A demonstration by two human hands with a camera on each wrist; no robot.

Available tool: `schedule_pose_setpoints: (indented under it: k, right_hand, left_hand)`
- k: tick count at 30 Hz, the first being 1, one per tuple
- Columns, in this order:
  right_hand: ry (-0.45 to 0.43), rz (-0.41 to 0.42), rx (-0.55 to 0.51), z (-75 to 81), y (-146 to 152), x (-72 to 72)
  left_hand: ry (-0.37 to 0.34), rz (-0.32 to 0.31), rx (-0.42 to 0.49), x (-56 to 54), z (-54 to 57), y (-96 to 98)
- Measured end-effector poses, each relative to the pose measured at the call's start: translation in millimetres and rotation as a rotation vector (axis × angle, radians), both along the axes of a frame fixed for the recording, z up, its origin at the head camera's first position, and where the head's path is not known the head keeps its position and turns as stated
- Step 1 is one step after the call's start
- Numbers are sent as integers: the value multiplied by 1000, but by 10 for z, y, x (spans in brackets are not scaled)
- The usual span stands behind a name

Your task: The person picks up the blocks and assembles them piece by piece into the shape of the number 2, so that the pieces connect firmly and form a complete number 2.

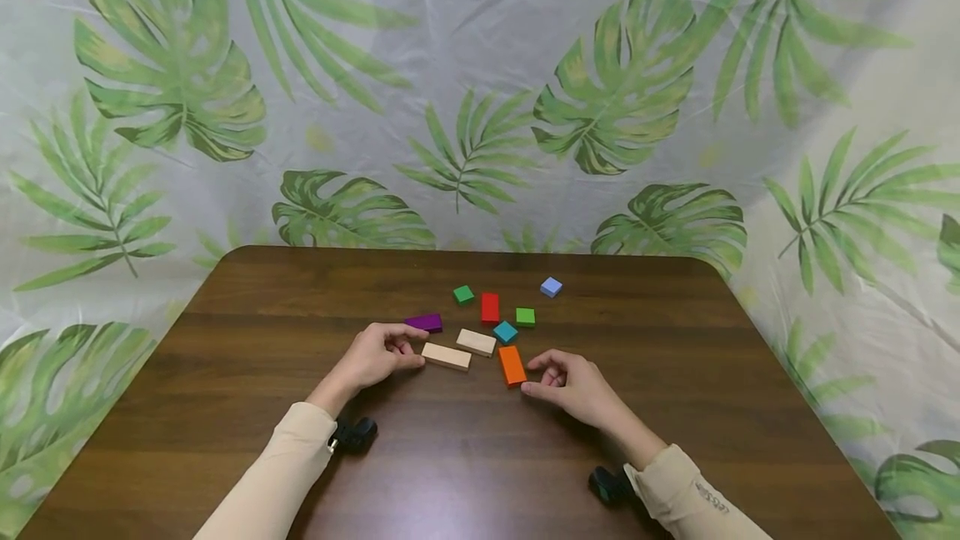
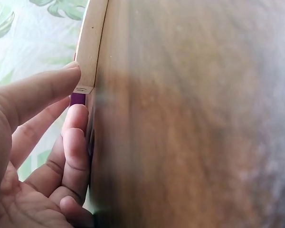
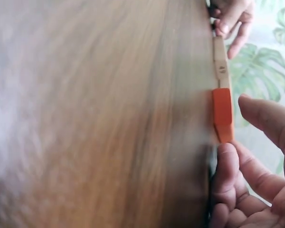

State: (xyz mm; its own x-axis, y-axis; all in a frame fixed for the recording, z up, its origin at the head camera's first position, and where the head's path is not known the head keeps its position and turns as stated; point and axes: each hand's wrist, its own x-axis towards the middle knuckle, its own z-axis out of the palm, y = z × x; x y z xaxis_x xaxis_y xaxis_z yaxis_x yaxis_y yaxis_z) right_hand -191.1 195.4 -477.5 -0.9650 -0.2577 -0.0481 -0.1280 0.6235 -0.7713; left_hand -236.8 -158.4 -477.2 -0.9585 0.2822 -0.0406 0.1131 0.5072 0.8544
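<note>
My left hand point(image 1: 378, 354) is beside the left end of a plain wooden block point(image 1: 446, 357), its thumb at that end. Its index fingertip is close to a purple block point(image 1: 424, 322). In the left wrist view the thumb overlaps the wooden block point(image 2: 91, 47), and the other fingers bend loosely below it. To the right of an orange block point(image 1: 512, 366) rests my right hand point(image 1: 573, 388), thumb and index finger apart. The right wrist view has the thumb away from the orange block point(image 3: 223, 111) and other fingertips near its end; contact is hard to tell.
A second plain block point(image 1: 476, 342) lies between the hands. Behind are teal point(image 1: 506, 332), red point(image 1: 490, 307), dark green point(image 1: 463, 295), light green point(image 1: 526, 317) and pale blue point(image 1: 551, 287) blocks. The brown table point(image 1: 465, 473) meets a leaf-patterned cloth point(image 1: 480, 90) at its far edge.
</note>
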Motion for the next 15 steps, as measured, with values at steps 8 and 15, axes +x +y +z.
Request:
schedule_pose_setpoints:
  k: [8, 15]
  right_hand:
    - [-41, 52, 7, -36, -3, -81]
    - [-28, 74, 25, -41, -13, -123]
  left_hand:
    - [13, 0, -63, -37, -7, 27]
    - [19, 20, -97, -44, -6, 34]
